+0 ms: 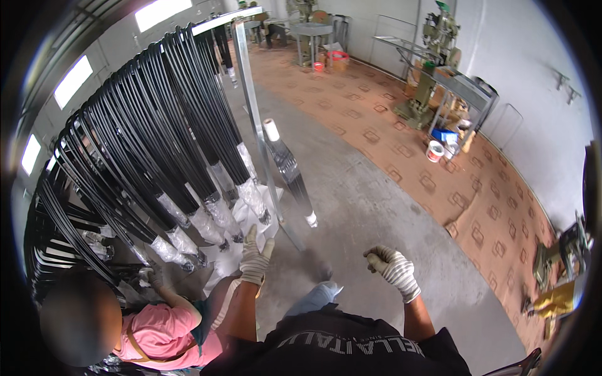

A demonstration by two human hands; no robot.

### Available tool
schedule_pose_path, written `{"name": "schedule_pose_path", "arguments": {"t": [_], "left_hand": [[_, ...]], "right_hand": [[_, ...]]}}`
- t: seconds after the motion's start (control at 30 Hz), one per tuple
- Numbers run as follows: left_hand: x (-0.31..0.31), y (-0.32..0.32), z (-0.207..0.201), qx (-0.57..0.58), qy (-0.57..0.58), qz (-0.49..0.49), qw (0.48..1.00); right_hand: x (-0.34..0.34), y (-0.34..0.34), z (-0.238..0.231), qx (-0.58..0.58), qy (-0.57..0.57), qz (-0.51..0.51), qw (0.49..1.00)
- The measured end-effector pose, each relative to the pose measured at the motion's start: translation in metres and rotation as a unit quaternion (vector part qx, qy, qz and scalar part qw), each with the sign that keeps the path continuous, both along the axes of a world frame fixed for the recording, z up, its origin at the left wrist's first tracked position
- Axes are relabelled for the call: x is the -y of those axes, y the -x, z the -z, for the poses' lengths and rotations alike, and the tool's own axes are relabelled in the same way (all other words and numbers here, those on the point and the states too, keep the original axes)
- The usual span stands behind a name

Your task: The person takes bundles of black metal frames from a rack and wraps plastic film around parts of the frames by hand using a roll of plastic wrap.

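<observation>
My left hand (255, 258), in a pale striped work glove, is raised with its fingers apart and holds nothing. It is nearest to the lower ends of long black strips or tubes (169, 119) draped over a metal rack (249, 88). Clear plastic film (251, 195) wraps many of their lower ends. On the right, over the grey floor, my right hand (394, 268) wears a similar glove; its fingers are curled in and nothing shows in them. Beyond the rack's post is a long dark, film-wrapped piece (291, 175) with a white roll-like end (271, 130).
A co-worker in a pink shirt (166, 332) is close at my left, a gloved hand (149, 276) near the strips. Patterned brown flooring (376, 135) runs along the right wall. Green machine (417, 103), metal bench (464, 81) and white bucket (434, 151) stand there.
</observation>
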State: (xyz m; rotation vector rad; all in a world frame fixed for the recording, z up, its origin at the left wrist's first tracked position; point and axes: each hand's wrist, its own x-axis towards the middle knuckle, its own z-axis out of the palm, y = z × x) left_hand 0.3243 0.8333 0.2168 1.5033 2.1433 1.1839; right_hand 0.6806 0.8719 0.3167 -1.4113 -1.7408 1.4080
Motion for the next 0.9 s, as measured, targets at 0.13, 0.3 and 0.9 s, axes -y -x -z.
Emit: {"name": "schedule_pose_path", "arguments": {"t": [0.13, 0.3, 0.9], "left_hand": [[-0.096, 0.031, -0.014, -0.105, -0.101, -0.108, 0.983], [-0.219, 0.047, -0.063, -0.164, -0.249, -0.273, 0.915], [-0.335, 0.131, -0.092, -0.126, -0.262, -0.625, 0.725]], "right_hand": [[-0.091, 0.019, 0.009, -0.040, 0.002, -0.037, 0.999], [-0.234, 0.049, 0.022, -0.024, -0.071, -0.065, 0.995], [-0.641, 0.549, -0.022, -0.002, -0.155, -0.480, 0.863]]}}
